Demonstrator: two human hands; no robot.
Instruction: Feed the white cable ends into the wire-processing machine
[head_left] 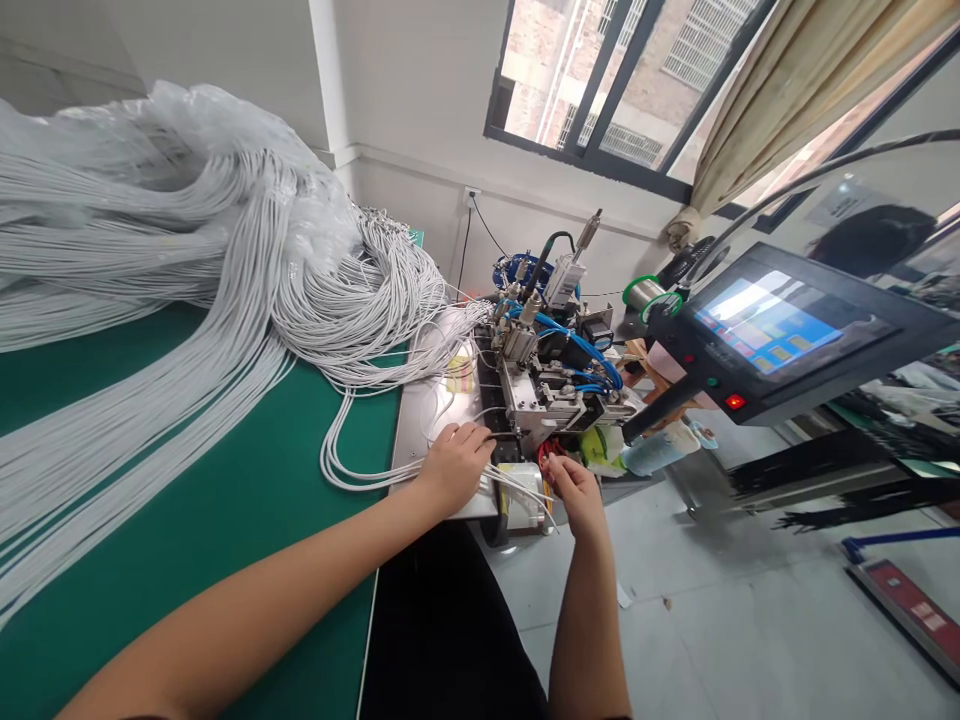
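Note:
Several white cables (360,474) loop off the green table and run under my left hand (454,466), whose fingers are closed on them at the metal plate (410,425). Their free ends stick out to the right, toward my right hand (576,488). That hand is pinched beside red wires (550,450) at the machine's front; what its fingertips hold is too small to make out. Just beyond both hands stands the machine (532,385), with metal blocks and blue air tubes.
Large bundles of white cable (247,230), partly under clear plastic, cover much of the green table (255,470). A control screen (772,320) on an arm juts in at the right. A solder wire spool (646,298) sits behind the machine.

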